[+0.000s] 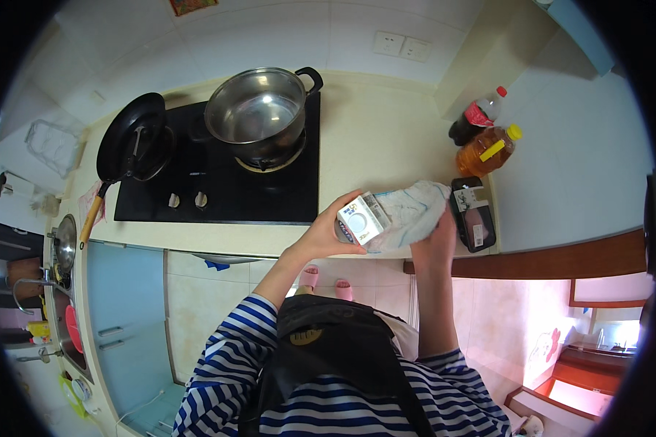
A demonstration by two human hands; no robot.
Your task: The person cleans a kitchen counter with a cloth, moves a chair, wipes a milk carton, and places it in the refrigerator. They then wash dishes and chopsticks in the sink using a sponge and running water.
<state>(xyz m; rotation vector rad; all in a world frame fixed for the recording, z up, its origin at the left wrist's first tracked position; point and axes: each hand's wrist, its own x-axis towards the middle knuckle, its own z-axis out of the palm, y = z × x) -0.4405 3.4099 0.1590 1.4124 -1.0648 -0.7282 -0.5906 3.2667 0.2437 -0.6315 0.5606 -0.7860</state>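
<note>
My left hand (325,232) grips a small white carton (361,221) with a round cap area and printing on it, held over the front edge of the counter. Against the carton lies a whitish cloth (415,210) with blue lines. My right hand (440,235) holds the cloth's right end; the cloth hides part of its fingers. Just right of that hand, a black packaged tray (473,216) with labels rests on the counter.
A steel pot (257,109) and a black wok (128,139) with a wooden handle sit on the black gas hob (224,202). Behind the tray stand an oil bottle (484,153) and a cola bottle (473,120). A sink (68,333) is at far left.
</note>
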